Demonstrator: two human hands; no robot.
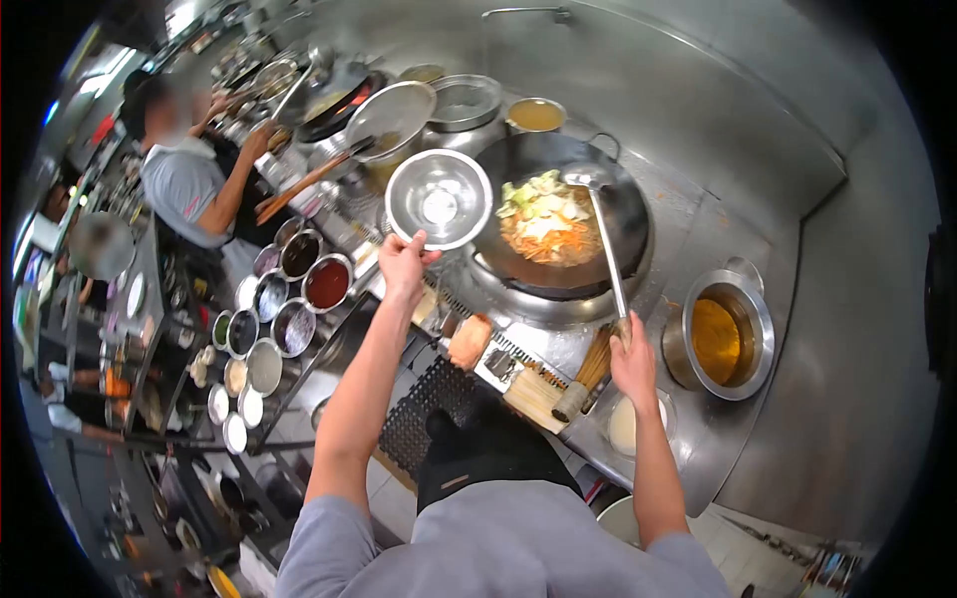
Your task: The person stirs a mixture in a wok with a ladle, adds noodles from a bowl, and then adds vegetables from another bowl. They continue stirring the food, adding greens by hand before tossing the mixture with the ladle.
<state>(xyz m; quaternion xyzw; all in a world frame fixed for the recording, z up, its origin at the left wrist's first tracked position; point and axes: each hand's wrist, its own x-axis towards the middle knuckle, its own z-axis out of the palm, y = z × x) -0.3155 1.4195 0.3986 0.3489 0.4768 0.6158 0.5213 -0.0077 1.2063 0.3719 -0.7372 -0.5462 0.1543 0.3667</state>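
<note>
My left hand grips the rim of a shiny metal bowl, which is tilted and shows a bare inside. Wrapped round the handle of a long metal ladle is my right hand. The ladle's head rests inside a large dark wok, at its far right side. Shredded vegetables, pale green and orange with white pieces, lie in the wok beside the ladle head. The bowl is held to the left of the wok, close to its edge.
A metal pot of yellow oil stands at right. Bamboo brushes and an orange cloth lie along the stove's front edge. Several sauce containers stand at left. A strainer sits beyond the bowl. A co-worker works at another wok.
</note>
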